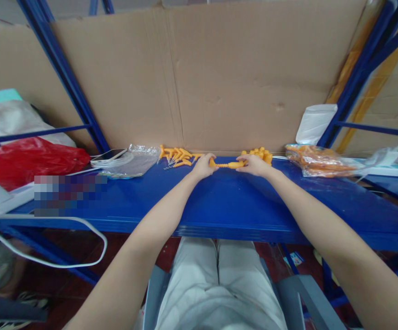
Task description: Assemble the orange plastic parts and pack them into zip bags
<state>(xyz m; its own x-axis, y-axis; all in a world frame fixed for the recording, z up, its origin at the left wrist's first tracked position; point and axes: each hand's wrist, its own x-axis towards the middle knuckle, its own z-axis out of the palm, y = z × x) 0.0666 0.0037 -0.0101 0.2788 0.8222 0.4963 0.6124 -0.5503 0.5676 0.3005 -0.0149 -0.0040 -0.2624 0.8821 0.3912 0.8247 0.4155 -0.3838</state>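
Note:
My left hand [204, 166] and my right hand [253, 165] are both closed on the ends of one small orange plastic piece [227, 164], held between them just above the blue shelf [226, 201]. A loose pile of orange parts [179, 156] with small metal chains lies behind my left hand. Behind my right hand sits another heap of orange parts [261, 153]. Both arms reach straight forward over the shelf's front edge.
A clear plastic bag [133, 161] and a phone [108, 155] lie left of the piles. Right of them are a bag of orange items [317, 161] and a white bag [315, 123]. A red bag [27, 160], a white cable [47, 238] and cardboard backing [199, 78] surround the area.

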